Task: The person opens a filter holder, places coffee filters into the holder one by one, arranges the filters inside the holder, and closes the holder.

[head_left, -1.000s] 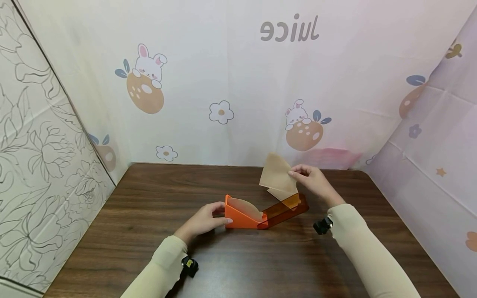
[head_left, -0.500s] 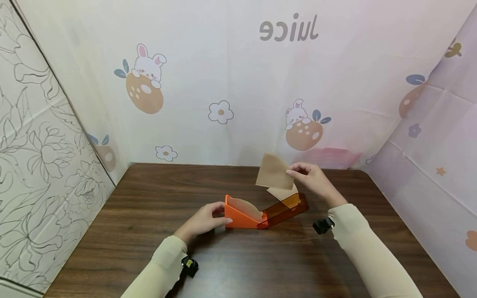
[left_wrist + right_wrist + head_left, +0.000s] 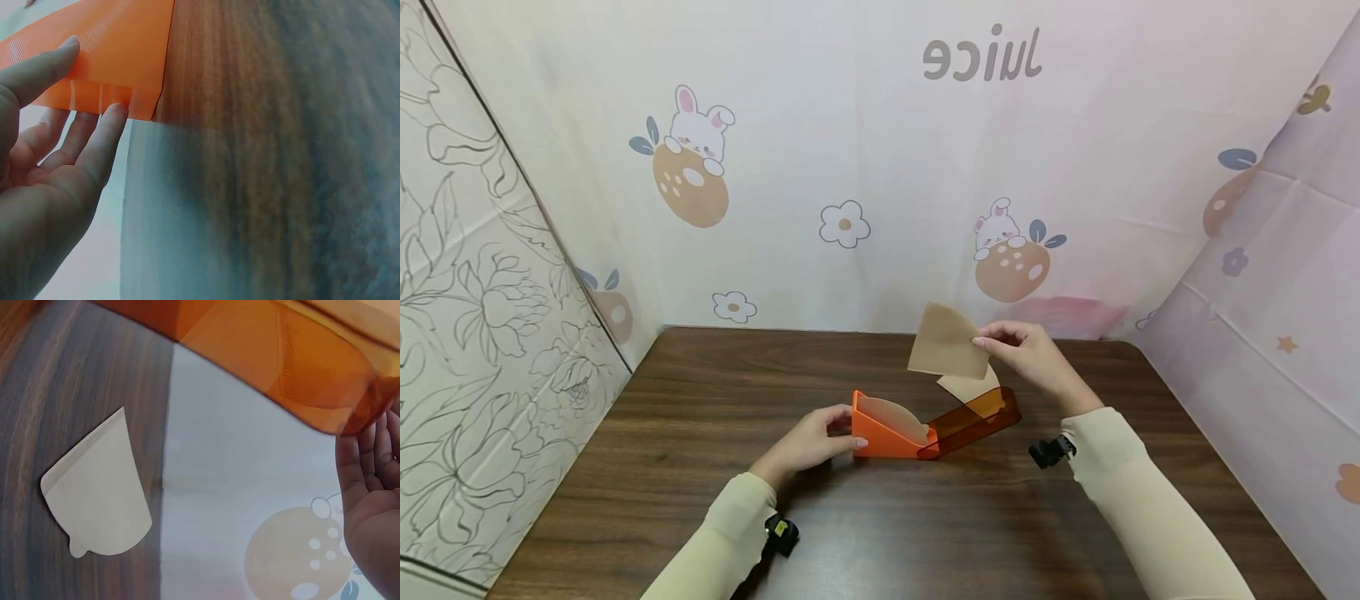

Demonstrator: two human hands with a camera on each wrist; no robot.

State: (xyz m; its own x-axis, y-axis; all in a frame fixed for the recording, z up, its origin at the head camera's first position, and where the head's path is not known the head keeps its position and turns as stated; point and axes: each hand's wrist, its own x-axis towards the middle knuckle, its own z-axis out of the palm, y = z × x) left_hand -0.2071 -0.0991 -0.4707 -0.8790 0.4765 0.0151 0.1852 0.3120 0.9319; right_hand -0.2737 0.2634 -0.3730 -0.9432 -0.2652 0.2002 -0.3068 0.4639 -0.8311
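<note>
The box (image 3: 883, 444) is showing orange, the lid (image 3: 973, 427) right of it translucent amber, the held paper (image 3: 949, 346) beyond it tan, the bench (image 3: 715, 396) beneath it dark-brown woodgrain.

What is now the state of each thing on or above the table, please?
Box: on the table, open.
Lid: swung open.
Inner paper: inside the box, partly showing.
Held paper: above the table, pinched.
Loose paper: lying on the table.
Left grip: holding the box.
Right grip: pinching the held paper.
</note>
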